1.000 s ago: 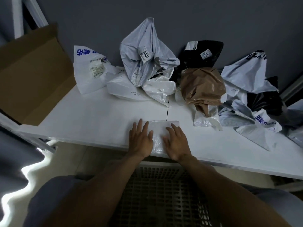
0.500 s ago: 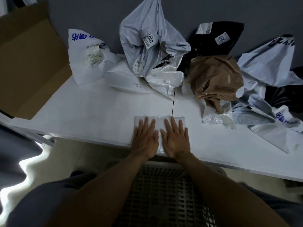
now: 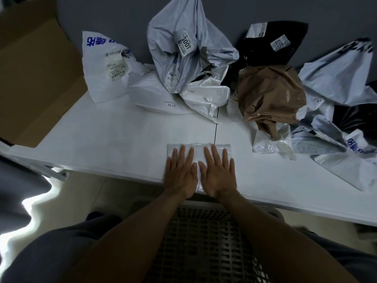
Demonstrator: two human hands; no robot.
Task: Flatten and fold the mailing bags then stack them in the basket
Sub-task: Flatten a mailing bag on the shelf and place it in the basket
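Two bare forearms reach up from the bottom of the frame over a lattice-walled basket (image 3: pixel 204 242), which sits low at bottom centre, just under the near edge of the counter (image 3: pixel 122 139). Both hands lie palm-down and side by side at that near edge, a little right of centre. The left hand (image 3: pixel 180 172) and the right hand (image 3: pixel 217 172) have straight, slightly spread fingers pointing away from the person, thumbs almost touching. They press flat on a folded white mailing bag (image 3: pixel 199 148), a small rectangle whose far strip shows beyond the fingertips and whose near end reaches the counter's edge.

A second ago the hands were angled inward with a wider gap between them, and the left one hid the bag's left end. Now they sit parallel and both far corners of the bag show.

Farther back, across the upper frame, loose bags are heaped against the wall: a white bag with blue print (image 3: pixel 104 68) at upper left, a crumpled grey bag (image 3: pixel 183 48) at top centre, a brown bag (image 3: pixel 269 92) and a black bag (image 3: pixel 271 43) to its right. A cardboard box (image 3: pixel 34 78) stands at far left.
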